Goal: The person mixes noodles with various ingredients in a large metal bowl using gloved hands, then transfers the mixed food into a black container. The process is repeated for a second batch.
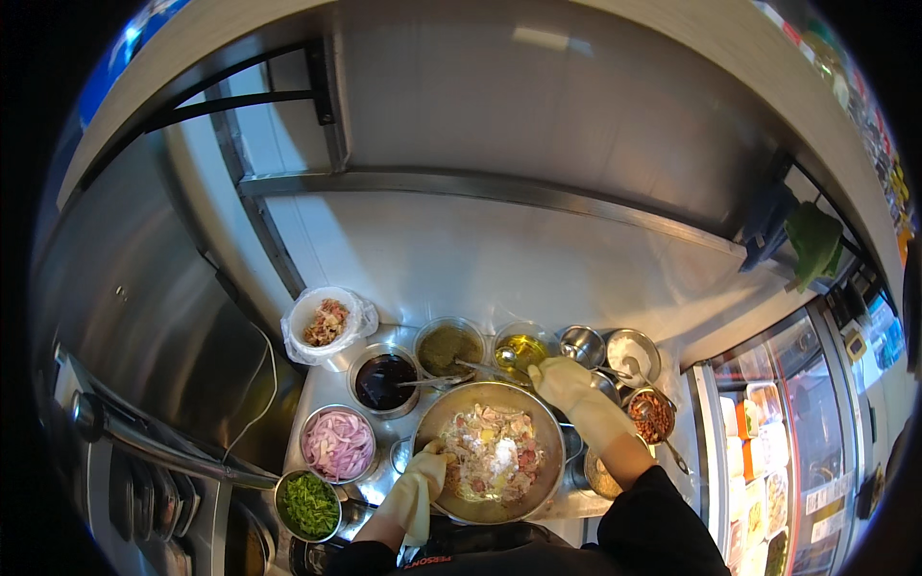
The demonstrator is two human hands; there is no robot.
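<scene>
A wide steel bowl [544, 497] stands before me. In it lies a mixture of shredded pieces and reddish meat chunks [472, 468], with a heap of white powder [506, 453] on top. My left hand [425, 468], in a pale glove, grips the bowl's left rim with its fingertips inside. My right hand [562, 381], gloved too, is beyond the bowl at the near right edge of a clear container of yellow oil [531, 347]. A ladle [506, 356] sits in the oil. Whether my right fingers hold a handle is hidden.
Around the bowl stand containers of dark liquid [385, 381], greenish seasoning [450, 349], sliced purple onion [338, 443], chopped greens [307, 504], white powder [625, 353] and reddish-brown bits [648, 414]. Behind, a bag-lined tub [299, 338] sits against the wall. A lit display case [756, 446] is at right.
</scene>
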